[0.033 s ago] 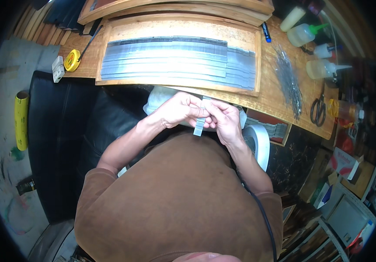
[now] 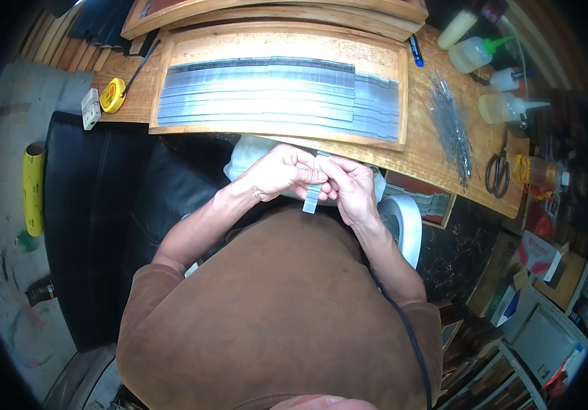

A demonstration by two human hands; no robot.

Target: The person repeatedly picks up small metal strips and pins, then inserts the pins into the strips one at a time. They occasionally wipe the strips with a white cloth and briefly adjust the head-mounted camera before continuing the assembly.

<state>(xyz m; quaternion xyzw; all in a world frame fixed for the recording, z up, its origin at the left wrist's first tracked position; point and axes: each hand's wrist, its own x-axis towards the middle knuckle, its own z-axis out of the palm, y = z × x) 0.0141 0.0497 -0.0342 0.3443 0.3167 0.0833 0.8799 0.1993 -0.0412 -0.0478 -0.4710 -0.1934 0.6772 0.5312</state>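
Note:
Just in front of the bench edge, my left hand (image 2: 292, 172) and my right hand (image 2: 351, 186) meet around a narrow grey strip (image 2: 311, 199) marked with cross lines. Both hands are closed on it, thumbs and fingertips pinching. Its lower end sticks out below my fingers and a bit of its top shows above them; the middle is hidden. Beyond my hands, a shallow wooden tray (image 2: 280, 29) holds rows of similar flat grey strips (image 2: 260, 89), overlapping and laid side by side.
Right of the tray lie a pile of thin wires (image 2: 450, 130), black scissors (image 2: 497, 174), a blue marker (image 2: 416, 51) and several squeeze bottles (image 2: 472, 55). A yellow tape measure (image 2: 113, 95) sits at the bench's left end. Below the bench is a white round-rimmed object (image 2: 410, 229).

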